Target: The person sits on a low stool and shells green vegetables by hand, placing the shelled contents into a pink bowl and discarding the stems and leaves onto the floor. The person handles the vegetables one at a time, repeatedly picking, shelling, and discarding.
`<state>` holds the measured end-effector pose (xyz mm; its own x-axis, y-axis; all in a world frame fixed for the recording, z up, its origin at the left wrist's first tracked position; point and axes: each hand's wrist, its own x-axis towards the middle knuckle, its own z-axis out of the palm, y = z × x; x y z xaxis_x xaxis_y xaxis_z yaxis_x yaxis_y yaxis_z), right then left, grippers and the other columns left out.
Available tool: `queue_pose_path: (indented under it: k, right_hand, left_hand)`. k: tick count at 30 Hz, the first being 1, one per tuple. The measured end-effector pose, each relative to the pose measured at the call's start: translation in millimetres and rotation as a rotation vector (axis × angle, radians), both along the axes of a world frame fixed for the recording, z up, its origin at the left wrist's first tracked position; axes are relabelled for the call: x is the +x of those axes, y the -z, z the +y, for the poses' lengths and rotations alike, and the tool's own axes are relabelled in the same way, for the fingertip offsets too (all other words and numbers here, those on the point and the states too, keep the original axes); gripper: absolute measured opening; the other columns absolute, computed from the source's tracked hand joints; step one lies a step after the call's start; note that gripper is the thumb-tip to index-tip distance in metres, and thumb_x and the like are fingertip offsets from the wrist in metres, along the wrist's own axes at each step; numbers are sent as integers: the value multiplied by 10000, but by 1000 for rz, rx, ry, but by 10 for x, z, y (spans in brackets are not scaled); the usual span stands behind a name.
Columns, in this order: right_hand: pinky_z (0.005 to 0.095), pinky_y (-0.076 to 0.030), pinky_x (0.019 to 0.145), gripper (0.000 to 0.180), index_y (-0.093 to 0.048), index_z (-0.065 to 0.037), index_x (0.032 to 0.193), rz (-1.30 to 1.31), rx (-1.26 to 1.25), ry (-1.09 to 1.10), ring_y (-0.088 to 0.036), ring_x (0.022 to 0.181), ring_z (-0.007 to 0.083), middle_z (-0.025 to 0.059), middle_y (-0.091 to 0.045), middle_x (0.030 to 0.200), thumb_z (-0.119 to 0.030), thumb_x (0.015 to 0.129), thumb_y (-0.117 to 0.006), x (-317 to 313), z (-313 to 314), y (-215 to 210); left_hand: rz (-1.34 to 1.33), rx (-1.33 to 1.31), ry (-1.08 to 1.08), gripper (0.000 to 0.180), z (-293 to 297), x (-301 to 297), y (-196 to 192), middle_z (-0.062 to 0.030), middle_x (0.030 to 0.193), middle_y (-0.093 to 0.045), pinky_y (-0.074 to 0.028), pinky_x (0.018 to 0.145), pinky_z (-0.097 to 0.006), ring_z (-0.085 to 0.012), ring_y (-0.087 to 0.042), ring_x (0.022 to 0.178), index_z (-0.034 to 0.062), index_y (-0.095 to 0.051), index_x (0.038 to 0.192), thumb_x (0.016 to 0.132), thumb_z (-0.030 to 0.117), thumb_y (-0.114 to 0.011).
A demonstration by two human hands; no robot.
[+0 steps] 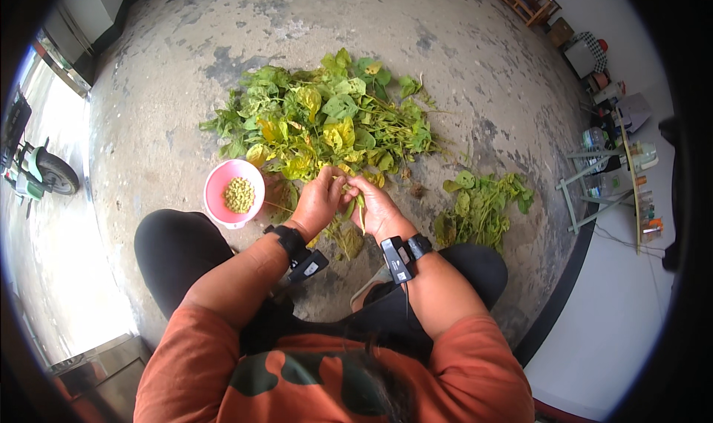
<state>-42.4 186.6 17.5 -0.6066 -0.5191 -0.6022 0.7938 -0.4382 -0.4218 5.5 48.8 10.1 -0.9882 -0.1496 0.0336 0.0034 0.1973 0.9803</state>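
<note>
In the head view, a person in an orange short-sleeved shirt sits low over a worn grey concrete floor (445, 51), both forearms coming up from six o'clock. The left hand (321, 199) and the right hand (375, 204) meet just below the picture's centre, fingers pinched together on a thin green bean pod (360, 209) that hangs between them; both hands are closed on it. Each wrist carries a black strap with a small black box.

Straight ahead at twelve o'clock from the hands lies a large heap of leafy green and yellowing bean stalks (327, 122), its near edge touching the fingertips. At nine o'clock from the hands, just beside the left knee, stands a round pink plastic bowl (221, 181) holding a small mound of pale green shelled beans (239, 194). At three o'clock, apart from the big heap, lies a smaller pile of green stalks (483, 204).
</note>
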Motion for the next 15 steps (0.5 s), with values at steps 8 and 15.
queue_pose_path:
  k: [8,15]
  right_hand:
    - [252,-481,609,92,-606,-89,938,35,60,-41,-549,642,91,-37,-545,706,-147,887,-655,-39,-35,66]
    - [304,-493,665,172,-598,-62,870,313,264,7,-559,649,145,1,-562,698,-233,874,-581,-107,-23,-19]
  left_hand:
    - [-230,491,-143,187,33,-96,179,-14,719,-577,-375,449,-199,-56,-501,527,36,-544,1052,1016,208,-478]
    - [-412,750,-66,160,-187,-103,64,-47,775,-600,-413,479,-233,-119,-539,549,67,-510,977,1003,224,-490]
